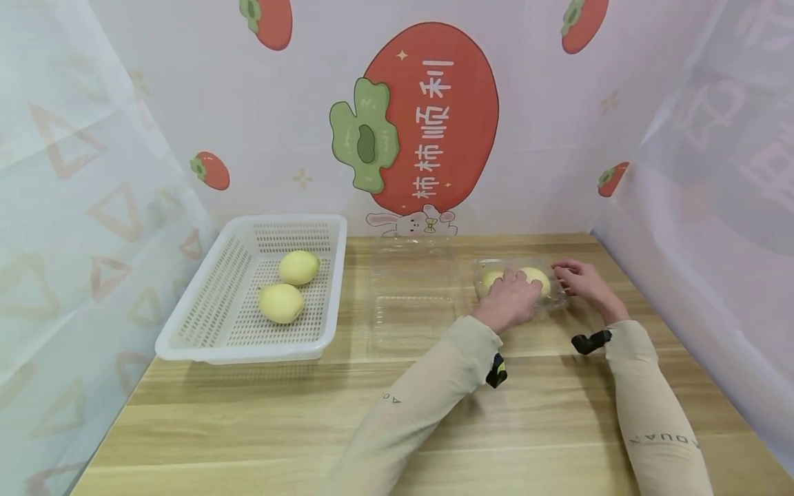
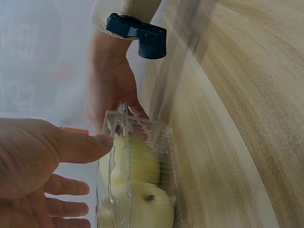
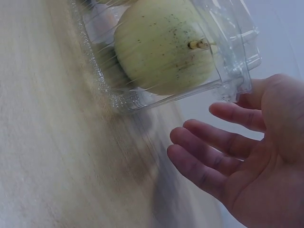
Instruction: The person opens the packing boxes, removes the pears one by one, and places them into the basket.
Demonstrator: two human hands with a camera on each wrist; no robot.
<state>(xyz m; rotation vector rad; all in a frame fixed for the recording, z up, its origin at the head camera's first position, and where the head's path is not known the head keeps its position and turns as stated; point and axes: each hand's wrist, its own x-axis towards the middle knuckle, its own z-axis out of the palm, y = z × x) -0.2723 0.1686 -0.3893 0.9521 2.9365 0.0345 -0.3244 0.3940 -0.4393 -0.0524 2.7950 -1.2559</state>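
Observation:
A lidded clear plastic box (image 1: pixel 557 299) holds pale yellow pears (image 1: pixel 536 281) at the right of the table. My left hand (image 1: pixel 510 302) reaches over its near side. In the left wrist view, that thumb lies against the lid edge and the other fingers extend loosely beside the box. At the box's right end is my right hand (image 1: pixel 582 282). Its fingers (image 3: pixel 211 147) are spread and relaxed, with the thumb side close behind the lid's corner in the right wrist view. A stem shows on the nearest pear (image 3: pixel 164 47) through the plastic.
A white perforated basket (image 1: pixel 338 289) with two yellow pears (image 1: pixel 282 303) stands at the left. Between it and the box lies an opened clear plastic container (image 1: pixel 414 320). Printed fabric walls (image 1: pixel 546 124) border the wooden table (image 1: pixel 248 427) at the back and sides.

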